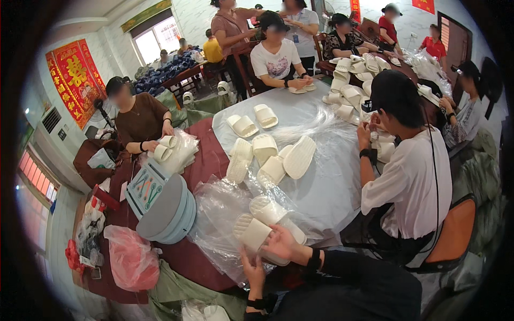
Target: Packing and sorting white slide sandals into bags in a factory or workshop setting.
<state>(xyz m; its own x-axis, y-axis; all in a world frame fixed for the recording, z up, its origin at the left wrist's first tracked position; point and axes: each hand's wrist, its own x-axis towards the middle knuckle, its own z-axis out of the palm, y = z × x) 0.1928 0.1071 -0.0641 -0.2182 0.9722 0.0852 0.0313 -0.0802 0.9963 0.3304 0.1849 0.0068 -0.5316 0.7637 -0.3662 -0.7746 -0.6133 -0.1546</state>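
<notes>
At the near edge of the table, a cream slide slipper [252,233] is held between my hands, its wide strap facing up. My left hand [254,272] grips it from below at its near left edge, the fingers pointing up along the side. On its right side, my right hand [285,244] has its thumb and fingers against the strap and sole. Another cream slipper [267,209] lies just beyond, partly under clear film. Clear plastic bags [217,206] are spread to the left of my hands. Further up the table sit several loose slippers [265,148].
A grey-blue round-edged box and tray [170,208] stand on the left. Beside them is a pink plastic bag [131,257]. A co-worker in white [409,182] sits close on the right, near a slipper pile [353,96]. Another, in brown [142,117], handles slippers across the left side.
</notes>
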